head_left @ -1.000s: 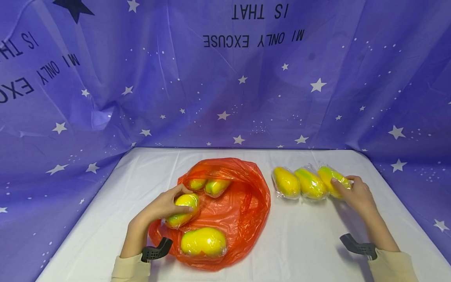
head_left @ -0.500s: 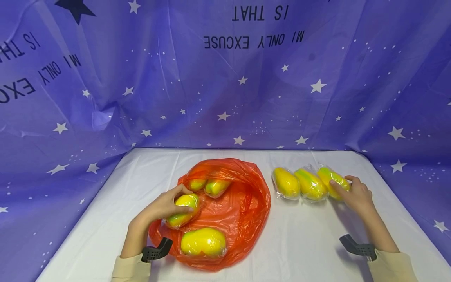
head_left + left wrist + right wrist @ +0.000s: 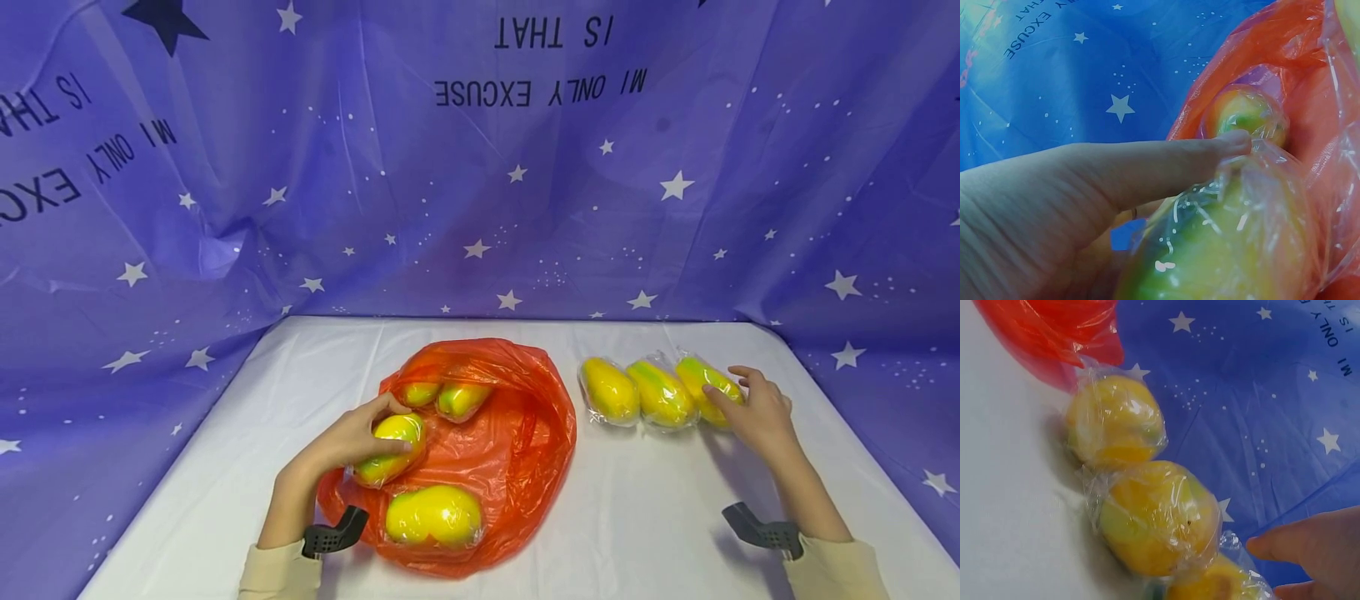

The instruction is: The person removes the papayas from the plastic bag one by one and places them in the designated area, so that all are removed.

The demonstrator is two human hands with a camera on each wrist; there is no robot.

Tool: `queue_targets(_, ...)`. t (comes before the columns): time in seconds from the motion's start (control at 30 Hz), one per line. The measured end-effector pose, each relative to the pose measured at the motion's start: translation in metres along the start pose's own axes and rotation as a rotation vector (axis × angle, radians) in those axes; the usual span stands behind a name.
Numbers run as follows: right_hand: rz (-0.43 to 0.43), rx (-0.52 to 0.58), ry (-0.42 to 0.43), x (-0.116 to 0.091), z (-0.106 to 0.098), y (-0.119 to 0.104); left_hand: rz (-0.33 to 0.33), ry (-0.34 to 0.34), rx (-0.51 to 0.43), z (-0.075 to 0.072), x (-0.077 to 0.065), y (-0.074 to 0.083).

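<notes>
My left hand [image 3: 360, 435] grips a yellow-green mango [image 3: 390, 462] in clear wrap at the left side of an open red plastic bag [image 3: 487, 454]. Another wrapped mango [image 3: 433, 515] lies at the near side of the bag, and two more show partly under its far rim. On the right, three wrapped mangoes lie in a row: one on the left [image 3: 609, 390], one in the middle [image 3: 662, 392] and one on the right [image 3: 705, 387]. My right hand [image 3: 761, 412] is at the right-hand mango, thumb against it, other fingers extended and lifted off its side.
A white cloth [image 3: 622, 508] covers the table. A purple curtain [image 3: 480, 192] with stars and lettering hangs behind and along both sides. Black wrist mounts sit on both forearms, the left one [image 3: 335, 532] over the bag's edge.
The fingers of my right hand have straightened and lifted away from the right-hand mango. My left hand and its mango have stayed in place.
</notes>
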State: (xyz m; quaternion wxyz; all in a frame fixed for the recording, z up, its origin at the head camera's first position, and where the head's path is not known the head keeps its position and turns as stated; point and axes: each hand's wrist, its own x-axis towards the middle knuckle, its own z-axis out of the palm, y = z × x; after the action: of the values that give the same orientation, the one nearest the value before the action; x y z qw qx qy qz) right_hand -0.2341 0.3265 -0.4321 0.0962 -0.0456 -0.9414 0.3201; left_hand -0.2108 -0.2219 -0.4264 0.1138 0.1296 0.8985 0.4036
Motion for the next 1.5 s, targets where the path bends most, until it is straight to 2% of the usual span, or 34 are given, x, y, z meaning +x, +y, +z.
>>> queue_targets(0.43,-0.102,0.070,0.116,-0.007,-0.005,-0.025,-0.001,0.001,-0.002,0.000,-0.001,-0.001)
queue_targets(0.63,-0.198,0.139,0.140,-0.012,-0.005,-0.040,-0.005,-0.002,-0.011,0.000,0.000,-0.001)
queue_targets(0.83,-0.268,0.173,0.113,-0.019,0.003,-0.054,0.001,-0.007,-0.015,0.000,0.001,-0.001)
queue_targets(1.07,-0.308,0.212,0.056,-0.024,0.017,-0.063,-0.016,-0.003,0.007,0.000,0.000,0.000)
queue_targets(1.23,-0.361,0.259,0.051,-0.030,0.032,-0.074,-0.019,0.004,0.015,0.000,-0.001,0.000)
queue_targets(1.5,-0.435,0.342,-0.041,-0.040,0.056,-0.098,-0.021,0.001,0.008,0.000,-0.001,0.000)
